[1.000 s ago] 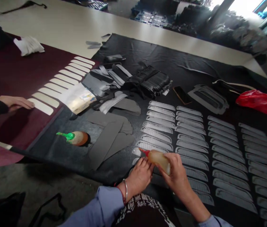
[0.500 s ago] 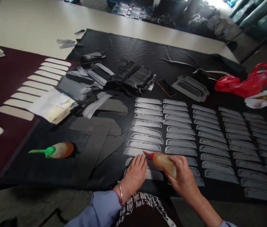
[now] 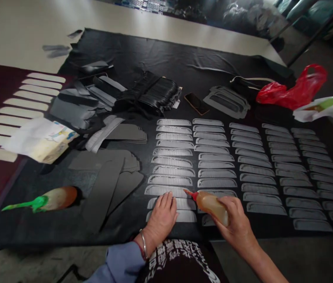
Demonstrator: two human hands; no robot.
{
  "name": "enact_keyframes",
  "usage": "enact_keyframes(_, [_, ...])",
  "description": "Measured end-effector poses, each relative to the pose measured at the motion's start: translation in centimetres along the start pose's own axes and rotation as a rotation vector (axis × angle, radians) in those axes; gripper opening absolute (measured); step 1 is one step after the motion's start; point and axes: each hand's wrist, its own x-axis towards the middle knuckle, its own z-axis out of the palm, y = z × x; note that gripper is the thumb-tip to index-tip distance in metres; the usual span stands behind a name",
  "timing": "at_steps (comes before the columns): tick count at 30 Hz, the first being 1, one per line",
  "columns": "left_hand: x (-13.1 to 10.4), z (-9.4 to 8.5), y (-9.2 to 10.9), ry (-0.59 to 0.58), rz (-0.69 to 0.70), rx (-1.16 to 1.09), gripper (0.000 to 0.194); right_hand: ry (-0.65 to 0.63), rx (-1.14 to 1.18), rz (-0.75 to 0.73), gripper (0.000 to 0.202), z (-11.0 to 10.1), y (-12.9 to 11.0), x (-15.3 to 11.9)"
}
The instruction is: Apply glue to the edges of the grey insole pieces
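R hand (image 3: 237,226) grip wrapped on glue bottle (image 3: 212,204), tip at near strips (image 3: 170,191) | L hand (image 3: 162,216) spread flat on strip | far rows look glossy, prob. glued; near-row strips judged left.

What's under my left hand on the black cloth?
The left hand lies flat on grey strips at the near end of the leftmost column on the black cloth. Their ends show beside the fingers; the parts beneath the palm are covered.

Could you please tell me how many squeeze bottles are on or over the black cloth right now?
2. One bottle with a red nozzle is held in the right hand, over the grey strips. One bottle with a green nozzle lies on its side at the left, untouched. None other shows.
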Motion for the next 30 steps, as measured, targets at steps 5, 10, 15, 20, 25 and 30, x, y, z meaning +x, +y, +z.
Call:
enact_keyframes(5, [0.0,0.3,0.1,0.022,0.008,0.039,0.034,0.011,-0.018,0.041,0.031,-0.6,0.7,-0.6])
enact_keyframes(10, [0.0,0.4,0.1,0.041,0.014,0.073,0.032,0.015,-0.027,0.016,0.033,-1.0,0.7,-1.1])
enact_keyframes(15, [0.0,0.4,0.2,0.057,0.014,0.052,0.034,0.018,-0.018,0.021,0.033,-1.4,0.7,-2.1])
enact_keyframes(20, [-0.1,0.4,0.2,0.057,0.001,0.048,0.036,0.011,-0.033,0.006,0.036,-1.3,0.8,-2.5])
enact_keyframes(25, [-0.3,0.4,0.1,0.060,-0.001,0.027,0.040,0.037,-0.006,-0.018,0.033,0.0,-0.6,-0.5])
enact_keyframes(30, [-0.3,0.6,-0.1,0.040,0.020,0.020,0.044,0.013,0.047,-0.100,0.032,1.6,-2.5,1.7])
